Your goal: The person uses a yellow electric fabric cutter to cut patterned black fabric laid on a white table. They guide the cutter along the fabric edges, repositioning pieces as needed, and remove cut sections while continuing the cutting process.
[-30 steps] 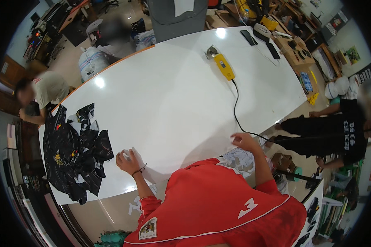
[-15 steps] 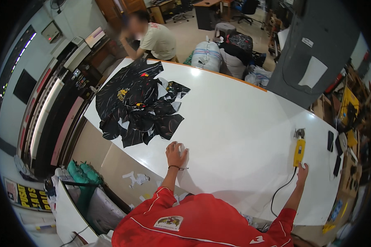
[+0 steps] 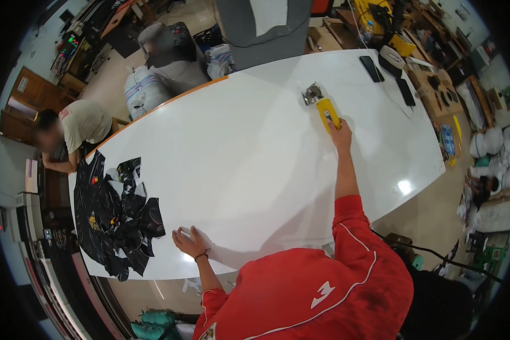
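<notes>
My right hand is closed around the rear of a yellow handheld electric fabric cutter. The cutter's round metal head points away from me, over the far right of the white table. My left hand, fingers apart, rests at the table's near edge with nothing in it. Just left of that hand lies a heap of black patterned fabric pieces with white, yellow and red bits showing. How the pieces overlap inside the heap is hard to make out.
Beyond the cutter, a black phone and a white cable lie on the table. Across the table's left end, another person leans on the edge. Stuffed sacks and a grey pillar stand behind. A black cord runs right of my elbow.
The view has swung to the right. My right hand has gone from touching the cutter's cord end to gripping its body, the arm stretched farther forward. My left hand stays near the table edge.
</notes>
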Action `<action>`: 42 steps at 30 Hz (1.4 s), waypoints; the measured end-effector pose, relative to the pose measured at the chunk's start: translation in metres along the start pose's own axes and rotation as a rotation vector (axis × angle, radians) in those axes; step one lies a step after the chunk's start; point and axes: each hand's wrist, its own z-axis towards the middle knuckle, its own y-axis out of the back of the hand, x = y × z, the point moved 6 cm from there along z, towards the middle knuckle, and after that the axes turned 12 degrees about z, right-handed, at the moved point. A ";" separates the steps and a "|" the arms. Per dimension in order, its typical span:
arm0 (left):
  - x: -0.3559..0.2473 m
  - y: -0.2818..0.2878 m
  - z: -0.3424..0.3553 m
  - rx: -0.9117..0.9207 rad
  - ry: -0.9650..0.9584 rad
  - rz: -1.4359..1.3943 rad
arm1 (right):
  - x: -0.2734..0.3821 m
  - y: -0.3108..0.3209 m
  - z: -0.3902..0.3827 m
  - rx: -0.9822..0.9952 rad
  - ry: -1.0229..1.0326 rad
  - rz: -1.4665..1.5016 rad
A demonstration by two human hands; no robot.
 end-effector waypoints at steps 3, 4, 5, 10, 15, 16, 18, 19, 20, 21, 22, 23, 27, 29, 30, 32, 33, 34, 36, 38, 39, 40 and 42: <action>0.000 -0.001 0.003 0.002 -0.008 0.043 | 0.012 0.009 -0.010 0.007 -0.067 -0.047; 0.001 -0.002 0.004 -0.002 -0.015 0.057 | 0.015 0.011 -0.012 0.014 -0.087 -0.077; 0.003 -0.001 0.003 -0.004 -0.015 0.070 | 0.018 0.011 -0.015 0.020 -0.091 -0.105; 0.000 0.001 0.002 -0.036 -0.041 0.093 | 0.012 0.027 -0.028 0.030 -0.147 -0.182; -0.001 -0.002 0.003 -0.022 -0.018 0.098 | -0.016 0.070 -0.053 -0.021 -0.204 -0.198; -0.002 -0.002 0.002 -0.009 -0.010 0.109 | -0.022 0.082 -0.058 -0.037 -0.212 -0.201; -0.006 0.000 0.000 0.015 0.022 0.131 | -0.031 0.106 -0.068 -0.074 -0.226 -0.205; -0.007 0.002 -0.002 0.027 0.046 0.142 | -0.035 0.117 -0.073 -0.094 -0.233 -0.206; -0.009 0.003 -0.003 0.039 0.070 0.154 | -0.039 0.128 -0.077 -0.113 -0.239 -0.207; -0.008 0.002 -0.001 0.039 0.069 0.177 | -0.043 0.138 -0.081 -0.134 -0.253 -0.207; -0.006 0.001 -0.001 0.038 0.069 0.201 | -0.047 0.148 -0.084 -0.154 -0.266 -0.207; -0.004 0.000 0.000 0.038 0.070 0.225 | -0.051 0.157 -0.086 -0.174 -0.279 -0.207; -0.008 0.000 0.003 0.082 0.091 0.217 | -0.073 0.181 -0.088 -0.276 -0.302 -0.203; -0.007 -0.002 0.003 0.069 0.081 0.222 | -0.082 0.187 -0.084 -0.323 -0.315 -0.213; -0.005 -0.004 0.003 0.067 0.079 0.224 | -0.081 0.188 -0.082 -0.338 -0.325 -0.207; -0.002 -0.009 0.002 0.065 0.076 0.226 | -0.079 0.189 -0.077 -0.369 -0.344 -0.196; -0.005 -0.008 0.003 0.069 0.079 0.208 | -0.081 0.190 -0.075 -0.366 -0.358 -0.199; -0.008 -0.007 0.003 0.074 0.082 0.189 | -0.083 0.192 -0.072 -0.363 -0.371 -0.202; -0.016 -0.006 0.001 0.052 0.057 0.147 | -0.083 0.198 -0.061 -0.376 -0.359 -0.205; -0.001 -0.005 0.004 -0.014 0.022 0.126 | -0.085 0.193 -0.051 -0.375 -0.309 -0.201; 0.004 -0.007 0.006 0.011 0.000 0.091 | -0.091 0.192 -0.043 -0.344 -0.300 -0.225; 0.003 -0.008 0.007 0.035 -0.010 0.058 | -0.101 0.198 -0.029 -0.303 -0.280 -0.253; 0.003 -0.016 0.007 -0.012 0.017 -0.015 | -0.148 0.219 0.005 -0.296 -0.050 -0.113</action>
